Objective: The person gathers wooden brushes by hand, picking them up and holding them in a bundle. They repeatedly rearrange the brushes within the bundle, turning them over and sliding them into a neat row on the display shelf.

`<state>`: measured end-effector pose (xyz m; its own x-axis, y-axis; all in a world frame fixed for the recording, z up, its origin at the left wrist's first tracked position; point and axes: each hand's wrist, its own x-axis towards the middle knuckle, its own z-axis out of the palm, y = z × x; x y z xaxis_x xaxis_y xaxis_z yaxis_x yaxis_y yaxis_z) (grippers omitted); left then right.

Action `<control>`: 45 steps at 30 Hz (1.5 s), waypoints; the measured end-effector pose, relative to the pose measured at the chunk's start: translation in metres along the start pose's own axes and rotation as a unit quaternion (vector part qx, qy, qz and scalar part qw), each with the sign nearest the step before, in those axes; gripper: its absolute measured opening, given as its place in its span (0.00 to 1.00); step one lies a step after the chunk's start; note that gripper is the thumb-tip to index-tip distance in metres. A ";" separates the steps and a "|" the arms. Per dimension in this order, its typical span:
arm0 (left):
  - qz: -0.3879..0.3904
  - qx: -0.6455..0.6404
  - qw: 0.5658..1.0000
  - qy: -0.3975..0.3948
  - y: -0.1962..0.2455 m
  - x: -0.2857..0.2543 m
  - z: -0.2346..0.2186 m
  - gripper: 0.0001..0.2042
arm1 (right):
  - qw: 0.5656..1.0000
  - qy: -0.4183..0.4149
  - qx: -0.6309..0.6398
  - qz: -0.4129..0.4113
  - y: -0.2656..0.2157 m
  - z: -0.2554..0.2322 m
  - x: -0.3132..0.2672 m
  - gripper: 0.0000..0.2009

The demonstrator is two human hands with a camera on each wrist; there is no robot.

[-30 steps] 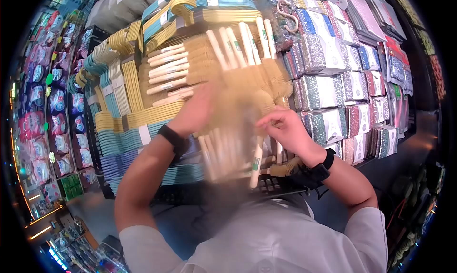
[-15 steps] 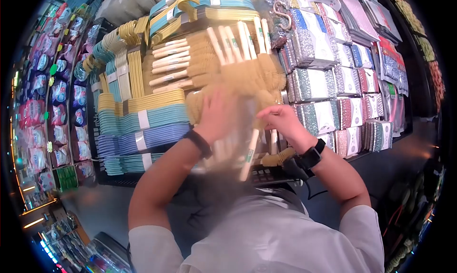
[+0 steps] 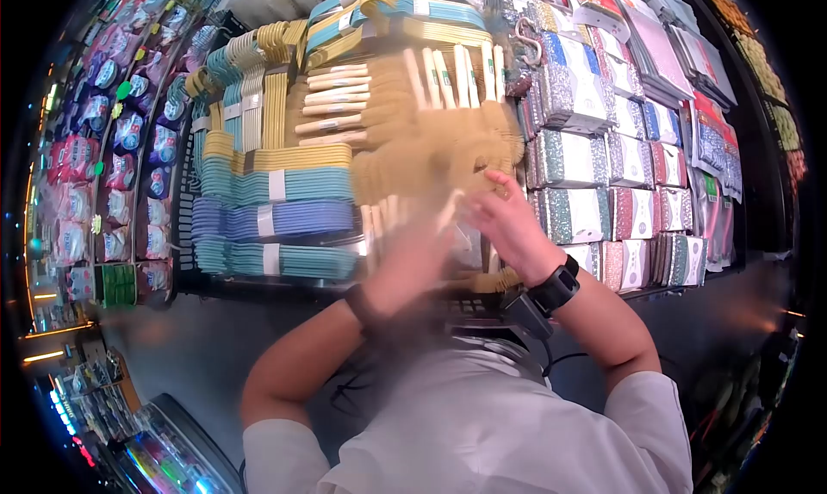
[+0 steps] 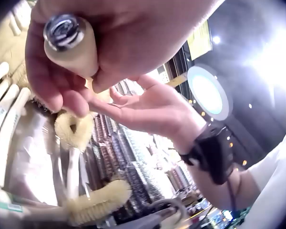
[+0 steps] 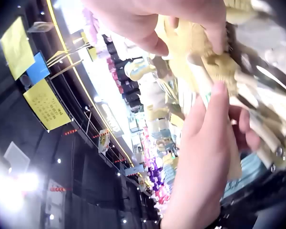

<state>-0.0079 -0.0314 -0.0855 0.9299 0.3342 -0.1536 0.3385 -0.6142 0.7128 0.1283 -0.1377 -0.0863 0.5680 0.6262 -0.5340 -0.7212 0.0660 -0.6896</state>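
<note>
In the head view my left hand (image 3: 418, 257) is blurred, low over the tan brushes. The left wrist view shows its fingers curled round the pale wooden handle (image 4: 76, 52) of a brush, whose metal-capped end faces the camera. My right hand (image 3: 508, 227) is close by, just right of that handle. Its palm (image 4: 155, 112) faces up behind the left hand, fingers partly bent. In the right wrist view its thumb and fingers are spread beside tan bristles (image 5: 186, 40); I cannot tell whether they grip the brush. Other brushes (image 3: 431, 141) lie just beyond both hands.
Bundled hangers (image 3: 267, 218) in yellow, blue and teal are stacked to the left. On the right stand stacks of glittery cloths (image 3: 573, 210) in paper bands. A black basket edge (image 3: 465, 306) runs along the front. Hanging packs (image 3: 112, 167) line the far left.
My left hand has moved down and right from the brush heads to the handle of the brush at my right hand. That handle, hanging downward before, is now mostly covered by it.
</note>
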 end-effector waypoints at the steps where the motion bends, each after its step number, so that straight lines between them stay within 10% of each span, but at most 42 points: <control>1: 0.002 0.024 0.998 0.057 0.004 0.000 0.002 0.16 | 0.999 -0.024 -0.016 0.023 0.002 0.004 -0.002 0.19; 9: -0.008 0.017 0.997 -0.075 0.034 0.005 -0.029 0.21 | 0.981 -0.122 -0.145 0.045 0.012 -0.004 0.003 0.14; 12: 0.054 0.197 0.976 0.070 -0.014 0.062 -0.027 0.19 | 0.976 -0.092 -0.122 0.153 0.029 -0.027 0.018 0.12; 17: 0.044 0.236 0.971 0.010 -0.084 0.112 0.011 0.20 | 0.977 -0.065 -0.145 0.144 0.043 -0.035 0.021 0.11; 37: 0.087 0.266 0.959 0.036 -0.067 0.145 -0.004 0.12 | 0.954 -0.057 -0.212 0.205 0.036 -0.035 0.020 0.10; 41: 0.079 0.261 0.962 0.010 -0.068 0.143 -0.009 0.12 | 0.881 -0.117 -0.439 0.131 0.049 -0.037 0.052 0.09; 45: 0.133 0.348 0.925 0.078 -0.083 0.143 0.012 0.16 | 0.738 -0.268 -0.608 -0.116 0.140 -0.097 0.114 0.08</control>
<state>0.0989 0.0591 -0.1745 0.9799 0.1704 0.1037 0.1614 -0.9828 0.0893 0.1305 -0.1323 -0.2914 0.1471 0.9463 -0.2880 0.4457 -0.3233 -0.8348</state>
